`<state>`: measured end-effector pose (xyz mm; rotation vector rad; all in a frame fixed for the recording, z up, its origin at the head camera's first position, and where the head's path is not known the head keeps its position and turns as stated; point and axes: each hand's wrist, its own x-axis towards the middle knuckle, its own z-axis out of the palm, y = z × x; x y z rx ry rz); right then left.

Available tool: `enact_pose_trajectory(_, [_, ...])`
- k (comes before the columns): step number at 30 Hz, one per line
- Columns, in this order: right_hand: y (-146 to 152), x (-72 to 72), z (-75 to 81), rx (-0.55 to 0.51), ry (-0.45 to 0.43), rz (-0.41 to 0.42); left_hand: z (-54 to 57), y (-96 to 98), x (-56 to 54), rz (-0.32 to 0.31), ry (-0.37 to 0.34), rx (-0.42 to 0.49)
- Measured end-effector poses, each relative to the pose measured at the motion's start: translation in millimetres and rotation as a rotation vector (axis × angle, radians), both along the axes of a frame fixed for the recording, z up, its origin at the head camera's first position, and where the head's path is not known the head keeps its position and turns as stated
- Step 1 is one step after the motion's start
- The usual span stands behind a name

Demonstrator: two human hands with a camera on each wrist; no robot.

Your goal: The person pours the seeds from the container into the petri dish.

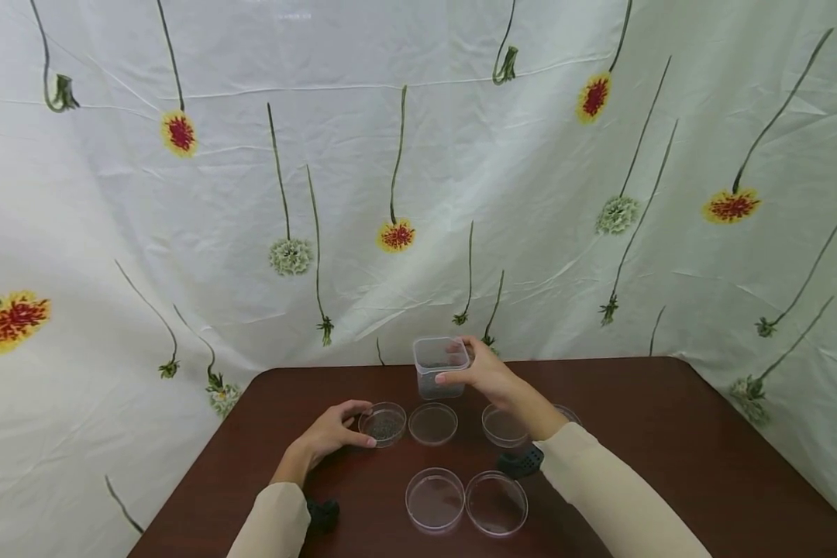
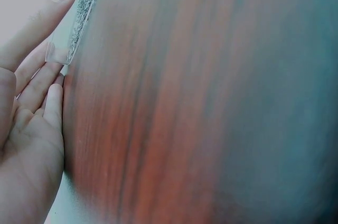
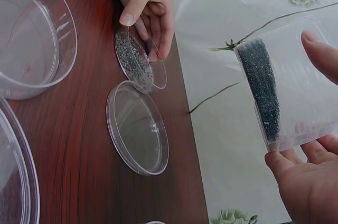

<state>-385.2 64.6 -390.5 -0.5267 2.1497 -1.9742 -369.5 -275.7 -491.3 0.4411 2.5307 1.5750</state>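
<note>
At the left of the group, my left hand (image 1: 330, 431) holds the rim of a clear petri dish (image 1: 382, 425) between thumb and fingers. Dark speckled granules (image 3: 130, 57) cover the bottom of that dish. My right hand (image 1: 487, 374) grips a clear square plastic container (image 1: 441, 375), thumb on one side and fingers on the other. In the right wrist view the container is off the table, with a layer of dark granules (image 3: 259, 84) at its bottom. A second petri dish (image 1: 432, 424) without granules stands just right of the held dish.
Two petri dishes, a left one (image 1: 435, 500) and a right one (image 1: 497, 504), stand side by side nearer the front. Another dish (image 1: 505, 426) lies partly under my right forearm, with one more (image 1: 567, 415) behind it. A flowered cloth (image 1: 363, 170) hangs behind the dark wooden table (image 1: 642, 434).
</note>
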Motion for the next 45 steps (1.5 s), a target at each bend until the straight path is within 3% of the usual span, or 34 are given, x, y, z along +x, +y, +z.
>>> enact_pose_trajectory(12, [17,0.1,-3.6,0.021,0.006,0.009,-1.1,0.8,2.4,0.016,-0.010,0.004])
enact_pose_trajectory(26, [39,-2.2,-9.4,-0.029,0.005,0.021,0.8,0.3,2.8,0.014,-0.007,-0.001])
enact_pose_trajectory(45, [66,1.6,-6.8,0.039,0.033,-0.001,0.9,1.7,1.0,0.023,-0.015,-0.002])
